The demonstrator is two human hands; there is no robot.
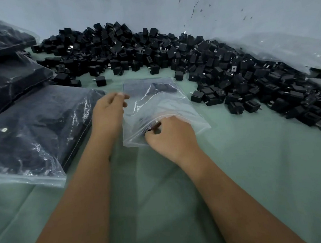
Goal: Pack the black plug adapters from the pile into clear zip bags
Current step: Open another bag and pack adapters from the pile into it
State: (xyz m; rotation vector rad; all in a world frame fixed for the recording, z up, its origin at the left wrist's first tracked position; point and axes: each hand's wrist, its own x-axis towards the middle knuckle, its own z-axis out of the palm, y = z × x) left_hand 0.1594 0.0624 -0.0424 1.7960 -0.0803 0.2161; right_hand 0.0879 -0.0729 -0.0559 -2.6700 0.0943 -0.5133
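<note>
A zip bag (160, 110) is laid on the table (254, 171) between the two hands, the left hand (108, 111) at its left edge and the right hand (171, 134) at its near opening. The pile of adapters (151, 51) is spread behind it and to the right, against the wall (167, 7). Filled bags (29, 134) are stacked to the left.

A clear zip bag (160, 110) lies in front of me, one black adapter (164, 88) inside; beyond it sprawls the loose pile of black plug adapters (150, 46).

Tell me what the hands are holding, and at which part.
Both hold one clear zip bag: the left hand pinches its left side edge, and the right hand grips the zip opening at the near end.
</note>
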